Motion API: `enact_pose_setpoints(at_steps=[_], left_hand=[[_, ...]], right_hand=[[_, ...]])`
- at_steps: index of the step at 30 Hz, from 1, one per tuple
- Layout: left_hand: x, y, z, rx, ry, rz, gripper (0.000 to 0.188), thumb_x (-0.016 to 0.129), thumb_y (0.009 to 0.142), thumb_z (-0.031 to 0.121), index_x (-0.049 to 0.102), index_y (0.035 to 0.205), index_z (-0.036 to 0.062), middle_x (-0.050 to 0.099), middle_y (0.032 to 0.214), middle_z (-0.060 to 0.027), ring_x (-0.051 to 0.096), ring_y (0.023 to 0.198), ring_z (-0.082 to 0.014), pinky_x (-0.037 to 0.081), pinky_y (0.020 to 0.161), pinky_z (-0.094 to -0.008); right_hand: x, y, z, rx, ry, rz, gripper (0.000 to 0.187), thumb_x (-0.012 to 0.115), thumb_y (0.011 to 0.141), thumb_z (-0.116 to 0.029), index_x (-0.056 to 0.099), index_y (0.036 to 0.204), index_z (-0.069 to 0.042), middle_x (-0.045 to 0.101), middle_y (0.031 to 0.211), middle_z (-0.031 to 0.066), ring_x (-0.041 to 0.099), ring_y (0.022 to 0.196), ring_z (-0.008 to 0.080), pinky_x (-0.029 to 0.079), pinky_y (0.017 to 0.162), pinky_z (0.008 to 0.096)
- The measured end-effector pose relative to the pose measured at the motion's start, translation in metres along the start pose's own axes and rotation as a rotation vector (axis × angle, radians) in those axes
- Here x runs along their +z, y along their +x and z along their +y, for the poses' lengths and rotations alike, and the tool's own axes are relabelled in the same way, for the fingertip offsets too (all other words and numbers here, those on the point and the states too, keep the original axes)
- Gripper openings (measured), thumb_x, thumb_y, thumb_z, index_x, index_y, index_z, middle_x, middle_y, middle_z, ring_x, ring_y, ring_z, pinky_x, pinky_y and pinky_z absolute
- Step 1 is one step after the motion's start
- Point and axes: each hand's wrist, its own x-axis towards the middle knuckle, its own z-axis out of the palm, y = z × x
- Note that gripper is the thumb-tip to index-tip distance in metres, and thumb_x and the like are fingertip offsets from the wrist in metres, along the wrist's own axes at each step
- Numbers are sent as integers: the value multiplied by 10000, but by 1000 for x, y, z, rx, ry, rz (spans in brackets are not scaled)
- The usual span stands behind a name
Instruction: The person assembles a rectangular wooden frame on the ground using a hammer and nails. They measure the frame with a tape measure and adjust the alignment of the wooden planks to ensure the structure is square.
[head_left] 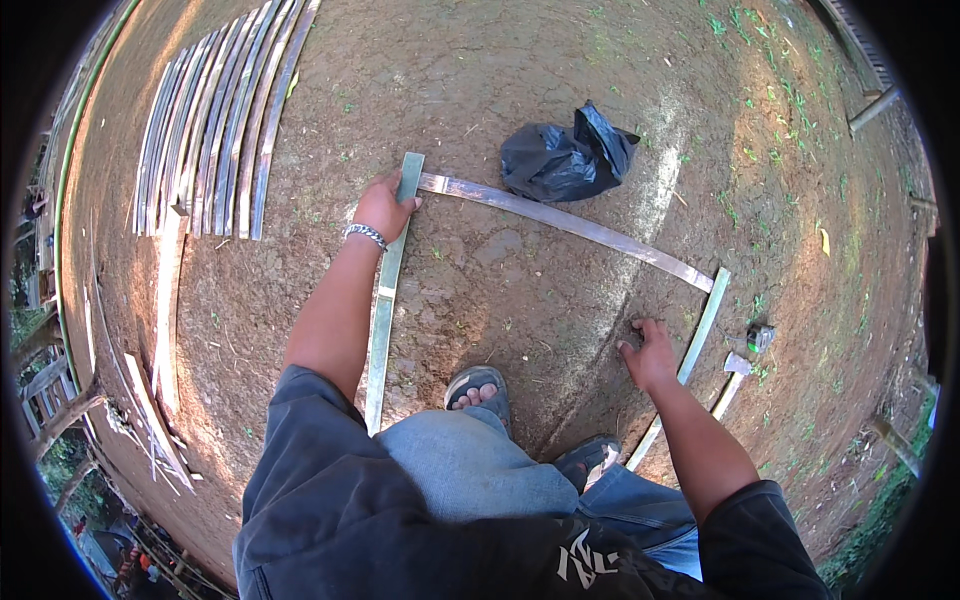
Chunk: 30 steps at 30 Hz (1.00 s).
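Observation:
My left hand (382, 208), with a chain bracelet at its wrist, grips the upper part of a greenish bamboo-like slat (384, 310). A brownish slat (570, 222) lies across the ground, its left end close beside that slat. At its right end it meets another greenish slat (703, 325), which slants down toward my feet. My right hand (652, 357) is held low over the dirt, left of this slat, fingers apart and holding nothing. My right forearm hides part of the slat.
A black plastic bag (560, 160) sits beyond the cross slat. Right of the frame lie a hatchet (735, 366) and a tape measure (761, 338). Several slats (215, 130) are laid in a row at the far left, with wood pieces (155, 420) nearer me.

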Motion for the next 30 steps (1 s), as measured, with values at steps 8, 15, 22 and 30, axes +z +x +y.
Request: enact_pose_setpoints(at_steps=[8,15,22,30], left_hand=[[3,2,-1,42,-14,40,655,799,805,284,578,1320,-57,597,1285,-294,581,1191,-415,465,1048,-417],[9,9,-25,32,-13,37,720,812,824,310,532,1391,-35,654,1258,-240,681,1077,-313,542,917,-401],[4,-7,-1,54,67,51,751,792,834,342,510,1429,-19,671,1093,-178,649,873,-264,532,812,-373],[-4,-81,-9,158,20,396,524,754,867,145,587,1353,44,569,1004,-116,542,781,-212,496,711,-353]], right_hand=[[4,0,6,13,-8,-3,482,749,846,-292,584,1257,-101,553,1290,183,552,1203,397,455,1024,472],[-8,-5,-1,17,5,-71,535,697,895,-291,537,1372,-110,454,1467,184,459,1346,383,393,1133,444],[-11,-26,68,22,135,246,300,684,907,-249,657,1173,-113,623,1247,180,610,1152,363,497,997,433],[-72,34,267,736,37,732,591,685,888,-434,563,1369,-113,561,1380,195,541,1274,376,453,1046,496]])
